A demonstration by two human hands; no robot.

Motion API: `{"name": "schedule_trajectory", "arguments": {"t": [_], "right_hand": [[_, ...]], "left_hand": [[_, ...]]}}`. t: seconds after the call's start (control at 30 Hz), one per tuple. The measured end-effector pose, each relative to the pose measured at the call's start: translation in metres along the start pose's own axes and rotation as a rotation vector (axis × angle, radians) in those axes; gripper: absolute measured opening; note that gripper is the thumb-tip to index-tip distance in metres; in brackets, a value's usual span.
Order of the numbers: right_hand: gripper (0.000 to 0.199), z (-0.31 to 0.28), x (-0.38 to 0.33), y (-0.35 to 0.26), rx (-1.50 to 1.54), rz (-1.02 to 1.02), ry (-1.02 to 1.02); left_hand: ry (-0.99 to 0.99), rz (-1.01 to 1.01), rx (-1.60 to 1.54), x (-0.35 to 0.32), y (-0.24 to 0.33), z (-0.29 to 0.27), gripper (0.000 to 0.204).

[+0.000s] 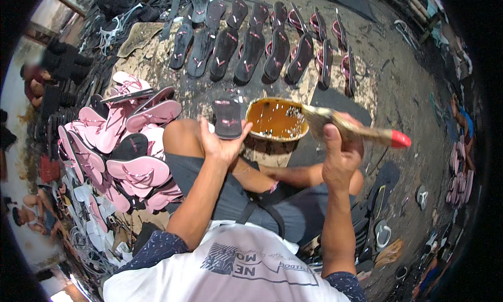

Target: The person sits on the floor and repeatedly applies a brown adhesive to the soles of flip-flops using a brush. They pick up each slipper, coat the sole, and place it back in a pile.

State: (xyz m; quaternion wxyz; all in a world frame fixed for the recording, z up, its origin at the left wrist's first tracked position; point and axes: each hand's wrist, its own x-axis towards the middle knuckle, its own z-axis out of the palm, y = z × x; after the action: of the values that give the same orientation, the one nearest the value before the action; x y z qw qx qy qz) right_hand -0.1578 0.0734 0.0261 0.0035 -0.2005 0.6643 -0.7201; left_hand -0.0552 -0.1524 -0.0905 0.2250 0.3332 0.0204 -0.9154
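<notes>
My left hand [221,148] is palm up, with a small black sandal sole [228,117] resting in it, held between thumb and fingers. My right hand [341,156] is wrapped round a wide paintbrush [376,133] with a red-tipped handle. Its pale, glue-coated bristles point left, at the right rim of a round tub [269,138] of amber liquid, which looks like glue. Whether the bristles touch the rim I cannot tell. The tub stands just right of the sole, in front of my crossed legs.
Several black sandal soles with small pink strap ends [250,54] stand in two rows beyond the tub. On my left lies a heap of pink flip-flops [139,168]. A dark flat sheet [308,149] lies right of the tub. Other people [36,213] sit at the far left.
</notes>
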Motion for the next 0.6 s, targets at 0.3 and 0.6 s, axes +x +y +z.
{"name": "schedule_trajectory", "arguments": {"t": [0.3,0.6], "right_hand": [[0.036,-0.073,-0.006,0.05,-0.197,0.247,0.359],[0.04,-0.073,0.006,0.057,-0.304,0.334,0.422]], "left_hand": [[-0.232,-0.031,0.922,0.01,0.077,0.081,0.058],[-0.261,0.33,1.088,0.299,0.126,0.224,0.052]]}}
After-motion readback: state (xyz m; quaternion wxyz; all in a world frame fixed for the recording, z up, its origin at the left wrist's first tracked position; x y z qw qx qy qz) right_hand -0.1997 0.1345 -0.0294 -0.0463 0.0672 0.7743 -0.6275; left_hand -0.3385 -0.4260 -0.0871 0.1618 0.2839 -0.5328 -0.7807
